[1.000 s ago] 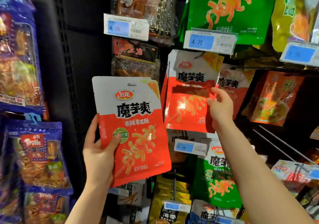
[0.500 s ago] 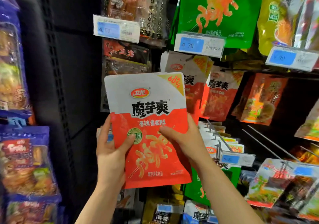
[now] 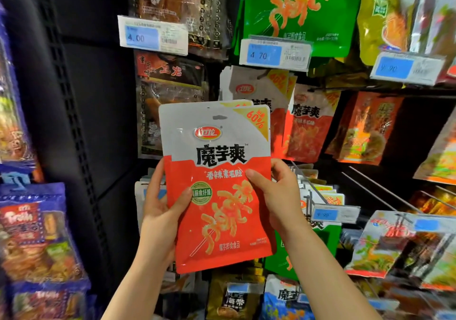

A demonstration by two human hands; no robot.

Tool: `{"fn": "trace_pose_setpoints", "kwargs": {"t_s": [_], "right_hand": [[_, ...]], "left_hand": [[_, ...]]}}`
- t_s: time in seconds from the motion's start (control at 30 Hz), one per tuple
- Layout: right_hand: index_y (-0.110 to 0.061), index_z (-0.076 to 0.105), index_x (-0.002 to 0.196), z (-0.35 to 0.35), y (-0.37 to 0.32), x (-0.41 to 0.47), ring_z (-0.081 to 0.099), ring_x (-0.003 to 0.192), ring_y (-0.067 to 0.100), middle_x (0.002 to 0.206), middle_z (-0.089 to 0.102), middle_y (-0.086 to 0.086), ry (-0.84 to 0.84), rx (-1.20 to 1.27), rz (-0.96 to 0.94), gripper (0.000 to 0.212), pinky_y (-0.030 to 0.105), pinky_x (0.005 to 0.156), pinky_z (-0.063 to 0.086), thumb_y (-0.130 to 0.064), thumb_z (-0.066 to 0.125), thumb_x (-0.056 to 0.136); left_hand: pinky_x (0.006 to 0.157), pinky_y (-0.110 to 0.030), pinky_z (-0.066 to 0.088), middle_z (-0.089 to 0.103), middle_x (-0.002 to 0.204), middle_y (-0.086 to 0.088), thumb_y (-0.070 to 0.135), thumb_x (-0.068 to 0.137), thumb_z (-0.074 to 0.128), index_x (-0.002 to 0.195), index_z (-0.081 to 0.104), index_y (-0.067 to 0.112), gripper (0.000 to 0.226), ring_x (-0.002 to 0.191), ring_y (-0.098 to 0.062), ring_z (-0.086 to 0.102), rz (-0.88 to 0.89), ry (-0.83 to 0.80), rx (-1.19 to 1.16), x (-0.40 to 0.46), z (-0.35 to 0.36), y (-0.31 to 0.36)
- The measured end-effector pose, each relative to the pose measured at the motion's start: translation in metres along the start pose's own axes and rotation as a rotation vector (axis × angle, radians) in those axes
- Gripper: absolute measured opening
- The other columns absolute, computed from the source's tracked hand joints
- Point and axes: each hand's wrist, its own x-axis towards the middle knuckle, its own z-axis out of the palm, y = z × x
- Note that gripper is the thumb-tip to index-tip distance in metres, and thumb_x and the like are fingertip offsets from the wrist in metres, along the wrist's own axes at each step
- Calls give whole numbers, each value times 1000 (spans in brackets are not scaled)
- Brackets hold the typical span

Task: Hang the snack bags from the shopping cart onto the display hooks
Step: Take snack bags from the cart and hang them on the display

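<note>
A red and white snack bag [image 3: 219, 161] with a hang hole at its top is held upright in front of the display. My left hand [image 3: 160, 203] grips its left edge, thumb on the front. My right hand [image 3: 276, 193] grips its right edge, thumb across the front. A second bag's top edge peeks out just behind it. Matching red and white bags [image 3: 256, 90] hang on a hook directly behind and above it, under the 4.70 price tag [image 3: 274, 54]. The shopping cart is out of view.
Green bags [image 3: 303, 6] hang above, brown bags [image 3: 170, 92] to the left, orange ones [image 3: 365, 127] to the right. Bare hooks [image 3: 370, 189] jut out at the right. Blue bags [image 3: 37, 233] fill the left rack, past a dark upright post [image 3: 71, 122].
My right hand left the hanging bags and came down onto the held bag's right edge. The bag moved right and up, in front of the matching hanging bags.
</note>
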Motion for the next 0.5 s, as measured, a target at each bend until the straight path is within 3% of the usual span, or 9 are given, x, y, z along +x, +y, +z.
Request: {"fn": "trace_pose_setpoints", "kwargs": {"t_s": [0.2, 0.33, 0.5], "right_hand": [[-13, 59, 84, -13, -4, -3, 67, 76, 27, 81, 70, 8, 48, 104, 76, 13, 47, 76, 55, -2, 67, 85], [-9, 57, 88, -26, -6, -1, 68, 66, 20, 73, 72, 3, 73, 150, 106, 10, 36, 66, 56, -2, 65, 87], [-12, 57, 82, -45, -5, 5, 67, 66, 23, 71, 71, 4, 102, 151, 116, 14, 43, 71, 55, -4, 67, 85]], "left_hand": [[65, -45, 60, 72, 108, -2, 24, 90, 55, 132, 47, 45, 47, 88, -28, 72, -21, -13, -28, 1, 11, -1], [61, -41, 60, 73, 104, -3, 14, 93, 53, 133, 47, 40, 48, 84, -26, 73, -7, -41, -20, 2, 23, -8], [61, -41, 60, 74, 101, -7, 11, 92, 56, 123, 51, 48, 49, 81, -27, 73, 4, -29, 27, 5, 40, -17]]}}
